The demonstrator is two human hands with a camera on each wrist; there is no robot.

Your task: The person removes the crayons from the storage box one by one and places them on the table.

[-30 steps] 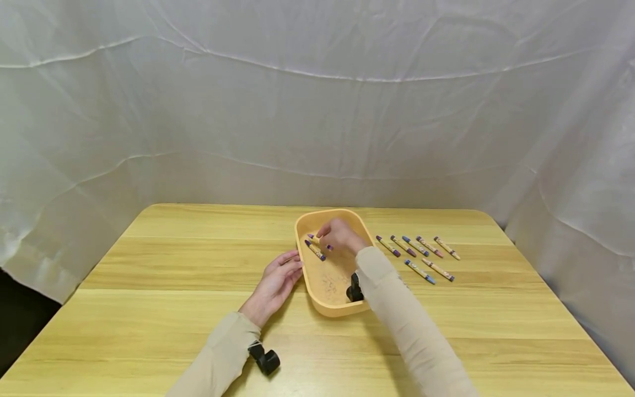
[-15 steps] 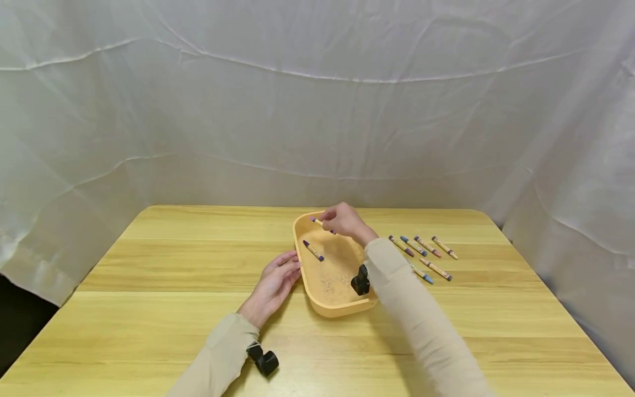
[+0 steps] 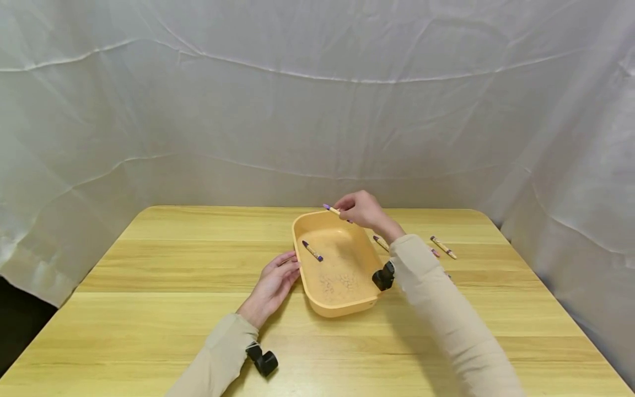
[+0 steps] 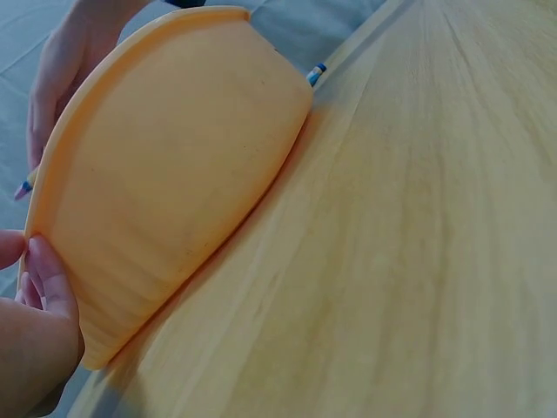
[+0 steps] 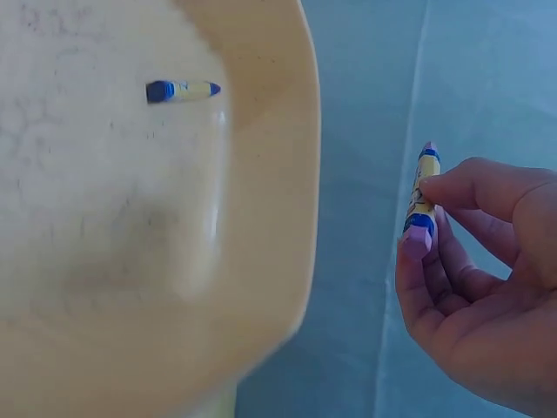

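Head view: your right hand (image 3: 364, 209) pinches a purple crayon (image 3: 331, 209) above the tray (image 3: 317, 300).
Left hand (image 3: 274, 285) fingers straight, touching the tray's side.

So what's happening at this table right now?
A person sits at a wooden table with a shallow orange tray. The right hand pinches a purple-tipped crayon, held in the air above the tray's far rim. The left hand rests against the tray's near left edge. One crayon lies inside the tray, and a few more crayons lie on the table to the right, partly hidden by the arm.
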